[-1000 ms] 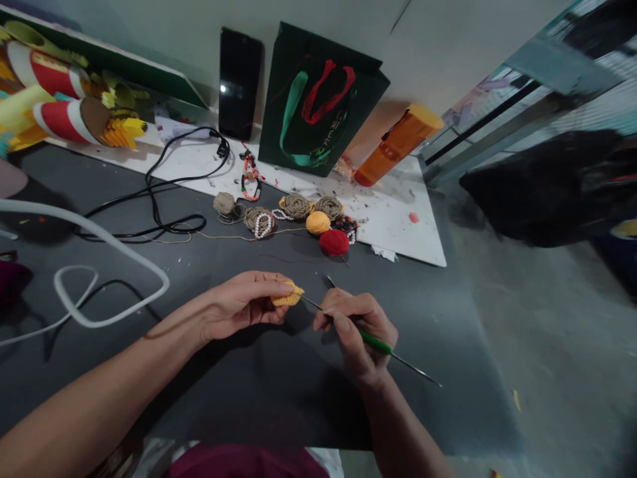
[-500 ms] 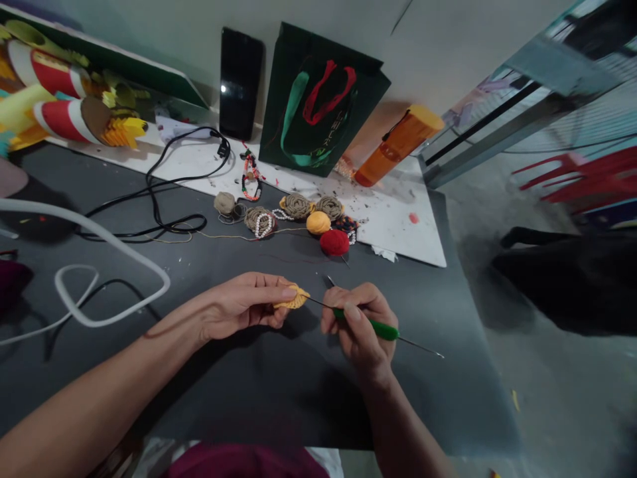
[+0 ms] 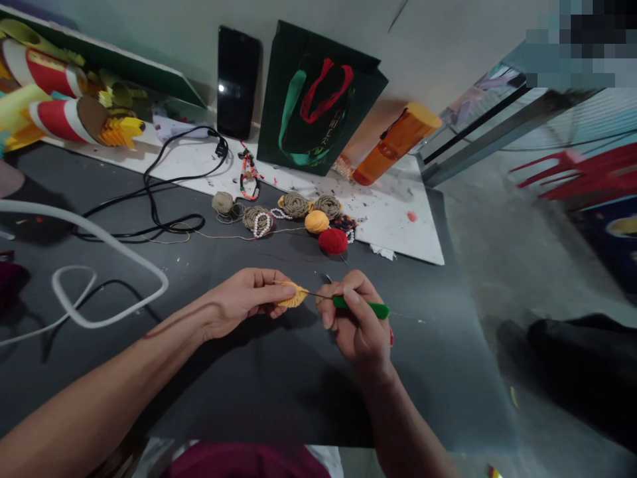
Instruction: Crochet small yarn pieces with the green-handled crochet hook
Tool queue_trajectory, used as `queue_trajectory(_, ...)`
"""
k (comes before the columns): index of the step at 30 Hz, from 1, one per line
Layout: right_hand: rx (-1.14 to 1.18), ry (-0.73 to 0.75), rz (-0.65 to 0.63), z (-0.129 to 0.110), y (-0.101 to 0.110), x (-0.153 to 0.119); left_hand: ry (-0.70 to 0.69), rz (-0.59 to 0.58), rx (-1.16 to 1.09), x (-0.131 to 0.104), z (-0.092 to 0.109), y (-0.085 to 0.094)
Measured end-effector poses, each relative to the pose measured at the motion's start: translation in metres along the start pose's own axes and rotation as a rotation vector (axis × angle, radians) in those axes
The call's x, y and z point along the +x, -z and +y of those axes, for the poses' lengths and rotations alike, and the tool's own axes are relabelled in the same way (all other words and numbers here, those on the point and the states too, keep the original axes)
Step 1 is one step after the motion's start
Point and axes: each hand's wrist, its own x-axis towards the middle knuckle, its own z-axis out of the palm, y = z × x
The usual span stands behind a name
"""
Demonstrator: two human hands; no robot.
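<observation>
Between the thumb and fingers of my left hand point(image 3: 256, 292) is a small piece of yellow crochet work point(image 3: 294, 295). My right hand point(image 3: 355, 315) is closed round the green handle of a crochet hook point(image 3: 361, 307). The hook's thin metal shaft reaches left and its tip meets the edge of the yellow piece. A pointed metal tip point(image 3: 325, 278) pokes out above my right fingers, and a bit of red shows by the heel of that hand; what they belong to is hidden. Beyond the hands lie a yellow yarn ball point(image 3: 317, 222) and a red yarn ball point(image 3: 333, 241).
Brown yarn coils point(image 3: 294, 206), a beaded string point(image 3: 249, 182) and a black cable point(image 3: 152, 192) lie farther back. Against the wall stand a phone point(image 3: 237, 83), a dark green paper bag point(image 3: 318, 99) and an orange bottle point(image 3: 397, 144). A white tube point(image 3: 124, 242) loops at left.
The crochet hook has turned in my right hand, and its rear shaft is now barely visible and blurred. A red bit has appeared beside that hand. At right, the dark shape has shifted.
</observation>
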Motion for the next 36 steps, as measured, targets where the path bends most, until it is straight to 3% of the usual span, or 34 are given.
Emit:
queue_trajectory(16, -0.109, 0.035, 0.052, -0.001, 0.001, -0.001, -0.051, 0.028, 0.049, 0.000, 0.001, -0.002)
queue_trajectory(24, -0.057, -0.003, 0.079, 0.001, 0.004, 0.003, -0.078, 0.040, 0.095, -0.001, 0.002, -0.003)
queue_trajectory(30, -0.294, 0.161, 0.000, 0.002, 0.007, -0.008, -0.065, 0.051, 0.081, -0.001, 0.003, -0.002)
queue_trajectory(36, -0.525, 0.274, 0.106, 0.008, 0.001, -0.006, -0.082, 0.078, 0.100, 0.000, 0.002, -0.002)
